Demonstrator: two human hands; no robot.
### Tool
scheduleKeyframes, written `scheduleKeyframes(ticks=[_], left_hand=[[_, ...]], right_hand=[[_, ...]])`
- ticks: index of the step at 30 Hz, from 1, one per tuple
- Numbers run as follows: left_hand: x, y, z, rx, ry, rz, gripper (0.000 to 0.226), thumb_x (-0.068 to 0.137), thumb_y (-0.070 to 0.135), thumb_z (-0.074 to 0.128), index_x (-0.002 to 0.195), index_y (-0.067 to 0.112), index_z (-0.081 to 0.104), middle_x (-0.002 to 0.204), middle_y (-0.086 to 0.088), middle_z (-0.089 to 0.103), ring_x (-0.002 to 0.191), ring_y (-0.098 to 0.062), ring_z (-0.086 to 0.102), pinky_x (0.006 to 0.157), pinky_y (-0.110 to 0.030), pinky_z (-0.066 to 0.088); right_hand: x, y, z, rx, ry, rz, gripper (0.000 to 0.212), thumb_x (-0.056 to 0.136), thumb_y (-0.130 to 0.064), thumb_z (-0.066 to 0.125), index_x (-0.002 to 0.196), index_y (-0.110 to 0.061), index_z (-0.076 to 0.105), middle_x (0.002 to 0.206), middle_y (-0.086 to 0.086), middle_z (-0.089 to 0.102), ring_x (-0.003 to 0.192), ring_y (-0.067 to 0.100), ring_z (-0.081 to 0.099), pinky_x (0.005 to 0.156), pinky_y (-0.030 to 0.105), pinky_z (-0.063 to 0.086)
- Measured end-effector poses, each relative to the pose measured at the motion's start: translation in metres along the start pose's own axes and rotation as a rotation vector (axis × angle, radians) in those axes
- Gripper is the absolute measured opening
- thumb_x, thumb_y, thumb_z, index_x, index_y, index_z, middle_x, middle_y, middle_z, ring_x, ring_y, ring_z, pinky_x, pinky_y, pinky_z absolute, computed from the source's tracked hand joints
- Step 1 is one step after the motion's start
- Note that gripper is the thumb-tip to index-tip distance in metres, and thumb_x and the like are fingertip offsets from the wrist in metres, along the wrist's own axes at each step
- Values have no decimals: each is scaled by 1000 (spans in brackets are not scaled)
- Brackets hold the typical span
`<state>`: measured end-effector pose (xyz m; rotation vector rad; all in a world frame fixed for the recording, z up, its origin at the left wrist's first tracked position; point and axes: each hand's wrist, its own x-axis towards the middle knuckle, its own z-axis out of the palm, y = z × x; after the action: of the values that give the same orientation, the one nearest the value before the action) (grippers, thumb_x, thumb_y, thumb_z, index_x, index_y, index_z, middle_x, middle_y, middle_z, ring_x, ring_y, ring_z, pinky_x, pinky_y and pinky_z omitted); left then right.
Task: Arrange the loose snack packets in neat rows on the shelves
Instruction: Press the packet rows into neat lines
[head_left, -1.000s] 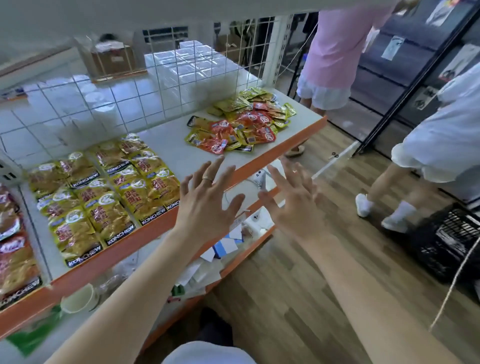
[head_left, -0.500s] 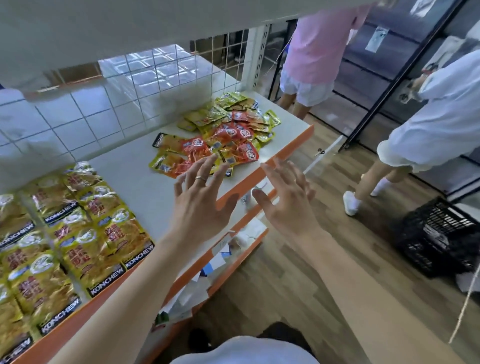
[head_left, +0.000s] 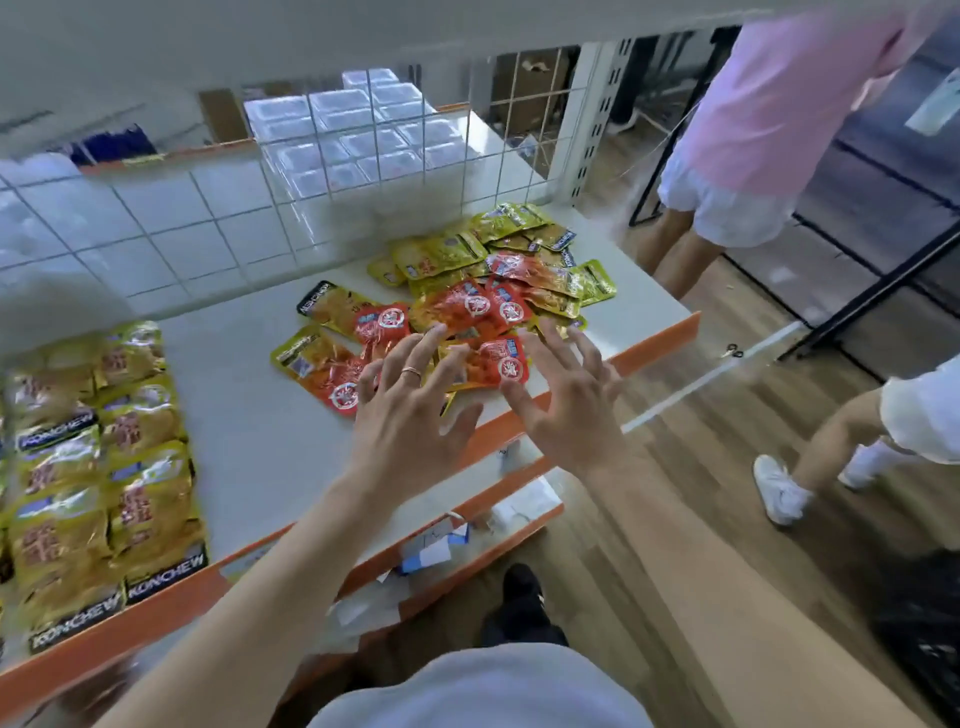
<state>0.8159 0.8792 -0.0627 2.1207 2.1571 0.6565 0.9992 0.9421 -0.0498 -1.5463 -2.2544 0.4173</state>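
On the shelf (head_left: 249, 415), glossy flat packets (head_left: 467, 309)

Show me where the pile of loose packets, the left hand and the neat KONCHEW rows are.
pile of loose packets (head_left: 467, 306): head view, a red packet mid-pile.
left hand (head_left: 410, 421): head view, back of the hand.
KONCHEW rows (head_left: 145, 499): head view, a yellow packet.
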Motion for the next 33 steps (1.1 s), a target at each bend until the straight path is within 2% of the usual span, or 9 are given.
scheduleKeyframes(ticks=[4,10,15,20,25,28,30,31,33], left_hand=[[27,31,24,17,-26,-44,65,91,59,41,147,28,45,161,3,33,148,-22,26,114,-50,24],[70,69,56,44,-41,-103,63,93,57,42,150,29,40,162,5,28,150,-19,20,117,-49,21],[99,99,70,44,-29,-121,61,94,51,41,149,26,41,161,5,30,148,-20,23,116,-49,23],[146,102,66,109,-98,-126,62,98,39,50,155,23,30,165,5,21,151,-19,15,116,-48,19],[192,107,68,223,-308,-96,81,93,36,58,159,28,11,168,8,4,154,-17,2,119,-50,17],[205,105,68,239,-428,-139,82,91,36,57,159,30,11,167,9,11,154,-17,7,118,-54,14],[208,103,65,258,-424,-148,78,92,39,59,158,30,19,164,8,23,150,-18,20,116,-53,20],[208,103,64,268,-404,-140,75,93,39,60,157,30,23,162,6,28,147,-20,27,114,-50,25],[204,103,63,247,-355,-110,66,95,36,62,153,28,33,156,5,36,139,-24,37,106,-46,37]], right_hand=[[39,47,-12,-22,-41,-54,61,95,-54,53,150,-33,37,162,-9,24,150,21,12,114,57,13],[100,110,-19,-32,-121,-50,61,95,-51,52,151,-31,35,163,-11,21,150,15,10,115,55,13],[136,143,-23,-63,-182,-12,58,97,-36,50,152,-31,31,163,-10,20,149,18,11,113,54,13],[170,152,-29,-12,-246,81,51,86,-31,62,133,-23,45,139,0,46,137,30,27,96,45,28],[186,143,-37,31,-307,161,81,79,-37,75,146,-19,34,139,10,48,133,35,35,99,46,33],[192,144,-34,200,-340,257,55,76,-26,76,125,-20,53,113,5,64,117,30,55,96,41,39],[193,149,-33,279,-346,292,17,73,-21,74,87,-20,64,80,-2,64,91,25,61,85,38,43],[193,151,-35,328,-345,305,14,73,-21,74,73,-18,61,67,-4,59,79,23,58,78,37,43],[194,156,-38,457,-336,348,16,75,-23,73,67,-15,63,59,-3,54,69,21,55,71,35,44]])
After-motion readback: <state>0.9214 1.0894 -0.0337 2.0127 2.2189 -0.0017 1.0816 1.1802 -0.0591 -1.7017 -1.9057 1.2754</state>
